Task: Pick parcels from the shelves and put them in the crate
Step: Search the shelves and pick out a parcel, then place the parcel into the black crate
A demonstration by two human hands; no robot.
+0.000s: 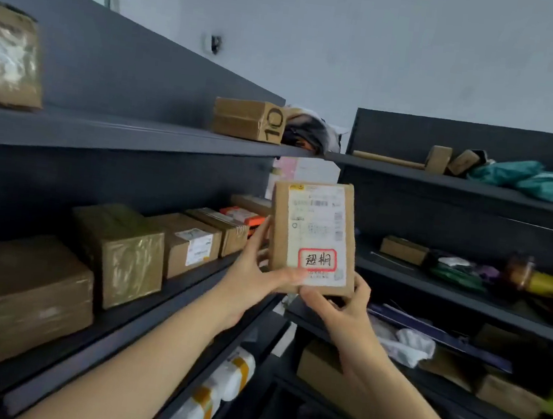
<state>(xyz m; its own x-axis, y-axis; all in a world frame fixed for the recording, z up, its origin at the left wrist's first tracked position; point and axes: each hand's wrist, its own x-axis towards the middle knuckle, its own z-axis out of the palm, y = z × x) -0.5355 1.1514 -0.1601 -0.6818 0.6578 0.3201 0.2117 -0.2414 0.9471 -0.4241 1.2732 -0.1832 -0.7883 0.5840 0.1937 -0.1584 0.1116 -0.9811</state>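
A small flat cardboard parcel [313,234] with a white shipping label and a red-framed sticker stands upright in the air between two shelf units. My left hand [254,269] grips its lower left edge, thumb across the front. My right hand [339,311] pinches its bottom edge from below. Several more brown parcels [132,255] line the middle shelf on the left. No crate is in view.
Dark shelving [111,135] runs along the left and another unit [477,187] along the right, meeting in a corner. A box marked 10 [249,119] sits on the left top shelf. Green bags [530,178], wooden mallets and mixed items fill the right shelves.
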